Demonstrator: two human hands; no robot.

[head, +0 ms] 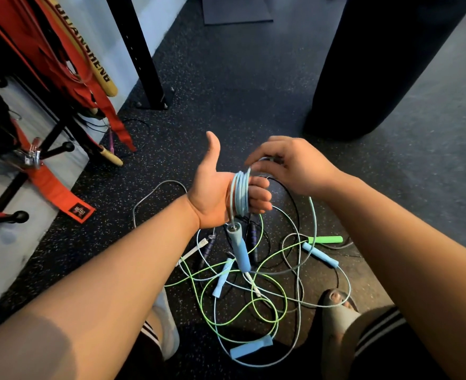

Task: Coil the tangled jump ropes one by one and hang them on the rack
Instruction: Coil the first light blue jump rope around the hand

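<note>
The speckled floor (240, 78) is strewn near the feet with a tangle of jump ropes (253, 297); the rack (59, 149) is seen at the left. Above the tangle, a light blue rope (240, 193) is looped round the left hand (220, 193), gripped by its curled fingers, and pinched by the right hand (294, 165). Its blue handle (238, 248) is hung below.

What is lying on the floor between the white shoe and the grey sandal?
The head view shows loops of green rope and pale blue rope between the white shoe and the grey sandal, plus one blue handle.
</note>
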